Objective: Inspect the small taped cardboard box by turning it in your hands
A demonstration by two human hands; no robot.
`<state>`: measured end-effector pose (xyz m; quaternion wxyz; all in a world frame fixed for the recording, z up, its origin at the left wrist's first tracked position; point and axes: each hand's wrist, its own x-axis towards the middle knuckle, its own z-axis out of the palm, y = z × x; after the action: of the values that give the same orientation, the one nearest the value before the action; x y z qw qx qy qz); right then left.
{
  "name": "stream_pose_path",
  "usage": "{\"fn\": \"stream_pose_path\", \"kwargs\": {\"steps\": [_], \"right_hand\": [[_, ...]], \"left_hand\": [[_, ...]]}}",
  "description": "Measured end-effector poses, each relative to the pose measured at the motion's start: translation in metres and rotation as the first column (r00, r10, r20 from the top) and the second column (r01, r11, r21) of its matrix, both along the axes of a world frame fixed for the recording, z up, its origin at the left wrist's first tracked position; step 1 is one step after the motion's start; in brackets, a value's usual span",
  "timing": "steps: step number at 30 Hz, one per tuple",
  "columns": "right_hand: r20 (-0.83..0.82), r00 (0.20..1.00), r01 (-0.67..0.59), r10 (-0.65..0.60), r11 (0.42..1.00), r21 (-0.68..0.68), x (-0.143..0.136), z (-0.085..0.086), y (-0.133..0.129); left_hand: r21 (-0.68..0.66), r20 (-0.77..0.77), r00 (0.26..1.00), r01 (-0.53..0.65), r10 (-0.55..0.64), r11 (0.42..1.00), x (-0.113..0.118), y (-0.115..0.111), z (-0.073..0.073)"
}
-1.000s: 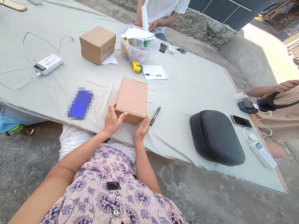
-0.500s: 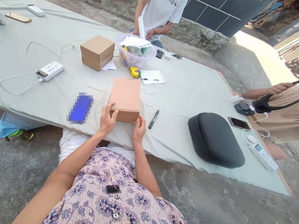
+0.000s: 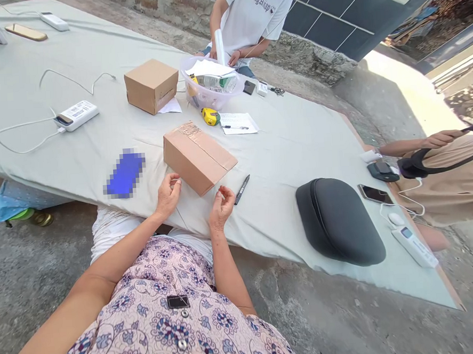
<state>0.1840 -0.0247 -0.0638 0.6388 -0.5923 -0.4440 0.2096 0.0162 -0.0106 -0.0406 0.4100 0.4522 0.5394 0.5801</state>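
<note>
A flat brown cardboard box [image 3: 197,158] lies on the grey cloth-covered table [image 3: 290,141], its taped face turned up and its body angled. My left hand [image 3: 167,194] hovers just short of the box's near left corner, fingers loosely curled and holding nothing. Slightly apart from the near right corner is my right hand [image 3: 221,207], also holding nothing, with its fingers apart. A black pen [image 3: 242,189] lies just right of that hand.
A smaller cardboard box [image 3: 151,85], a clear bowl of items [image 3: 210,85], a yellow tape measure [image 3: 209,116] and a paper sheet [image 3: 239,123] sit farther back. A black case [image 3: 339,221], phone [image 3: 376,194] and power banks [image 3: 76,114] lie around. Two other people sit at the table's far and right sides.
The box was held by both hands with its plain face up; it has been turned over and angled, and both hands have let go and pulled back.
</note>
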Motion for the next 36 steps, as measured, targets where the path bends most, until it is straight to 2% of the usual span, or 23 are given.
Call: {"fn": "stream_pose_path", "kwargs": {"steps": [2, 5, 8, 11, 15, 18, 22, 26, 28, 31, 36], "right_hand": [[-0.023, 0.999, 0.027, -0.028, 0.998, -0.048, 0.000, 0.000, 0.002], [0.006, 0.999, -0.045, 0.046, 0.991, -0.126, -0.002, 0.001, 0.006], [0.010, 0.991, -0.128, 0.134, 0.966, -0.223, -0.002, 0.007, 0.008], [-0.127, 0.978, -0.197, 0.165, 0.930, -0.311, 0.009, 0.017, 0.013], [-0.186, 0.966, -0.226, 0.180, 0.937, -0.267, 0.029, 0.035, 0.031], [-0.208, 0.963, -0.223, 0.171, 0.941, -0.256, 0.033, 0.039, 0.046], [-0.234, 0.943, -0.292, 0.238, 0.927, -0.235, 0.025, 0.030, 0.047], [-0.164, 0.967, -0.229, 0.196, 0.949, -0.216, 0.019, 0.017, 0.026], [-0.148, 0.966, -0.240, 0.212, 0.948, -0.207, 0.017, 0.011, 0.015], [-0.066, 0.955, -0.295, 0.288, 0.943, -0.157, 0.015, 0.004, 0.006], [0.058, 0.936, -0.340, 0.346, 0.936, -0.096, 0.015, -0.002, 0.006]], "left_hand": [[0.015, -0.057, 0.996, -0.062, 0.063, 0.998, -0.005, 0.001, 0.003], [0.069, -0.140, 0.987, -0.075, 0.085, 0.995, -0.005, -0.003, 0.007], [0.160, -0.246, 0.969, 0.031, 0.010, 0.987, 0.002, -0.010, 0.010], [0.231, -0.375, 0.925, 0.152, -0.057, 0.961, 0.010, -0.014, 0.010], [0.244, -0.462, 0.883, 0.210, -0.077, 0.947, 0.015, -0.016, 0.004], [0.235, -0.482, 0.868, 0.257, -0.117, 0.937, 0.017, -0.018, 0.001], [0.240, -0.465, 0.874, 0.277, -0.141, 0.930, 0.016, -0.020, 0.000], [0.240, -0.445, 0.892, 0.206, -0.081, 0.949, 0.009, -0.015, -0.001], [0.236, -0.436, 0.898, 0.175, -0.056, 0.956, 0.005, -0.011, -0.002], [0.212, -0.426, 0.903, 0.150, -0.047, 0.966, 0.000, -0.006, -0.004], [0.134, -0.425, 0.904, 0.099, -0.033, 0.986, -0.006, -0.001, -0.011]]}}
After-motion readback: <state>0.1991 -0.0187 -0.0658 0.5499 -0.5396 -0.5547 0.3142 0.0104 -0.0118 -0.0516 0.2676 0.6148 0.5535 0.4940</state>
